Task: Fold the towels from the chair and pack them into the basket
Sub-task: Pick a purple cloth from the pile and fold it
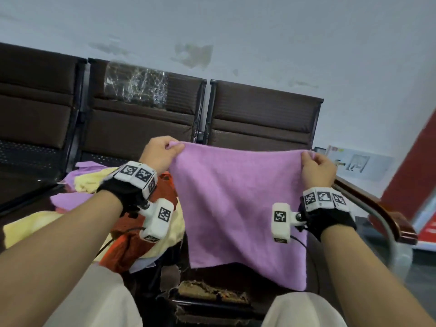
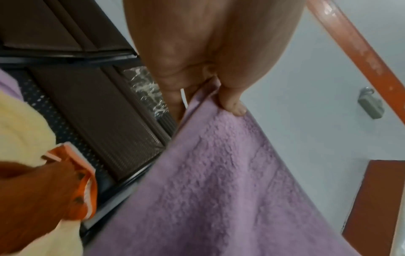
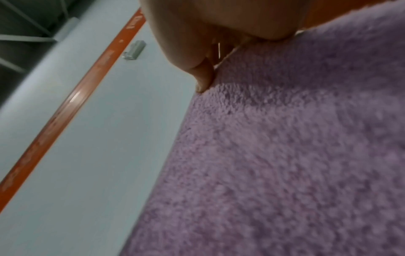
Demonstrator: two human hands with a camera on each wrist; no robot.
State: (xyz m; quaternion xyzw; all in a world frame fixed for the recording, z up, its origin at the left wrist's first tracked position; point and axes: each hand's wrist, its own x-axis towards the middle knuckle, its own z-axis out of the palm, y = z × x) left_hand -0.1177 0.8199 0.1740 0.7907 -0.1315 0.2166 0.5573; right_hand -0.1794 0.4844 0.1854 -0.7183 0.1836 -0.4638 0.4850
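A purple towel (image 1: 238,208) hangs spread in the air in front of the brown chairs. My left hand (image 1: 162,152) pinches its top left corner and my right hand (image 1: 317,167) pinches its top right corner, so the top edge is stretched between them. The left wrist view shows my thumb pressed on the purple towel (image 2: 219,190) at its hem. In the right wrist view my fingers grip the edge of the same towel (image 3: 285,155). A heap of yellow, orange and purple towels (image 1: 151,223) lies on the chair seat at the left, below my left wrist. No basket shows.
A row of dark brown chairs (image 1: 262,114) stands against a pale wall. A wooden armrest (image 1: 377,208) curves at the right. My knees in pale trousers (image 1: 94,300) are at the bottom. A worn brown seat edge (image 1: 212,293) lies between them.
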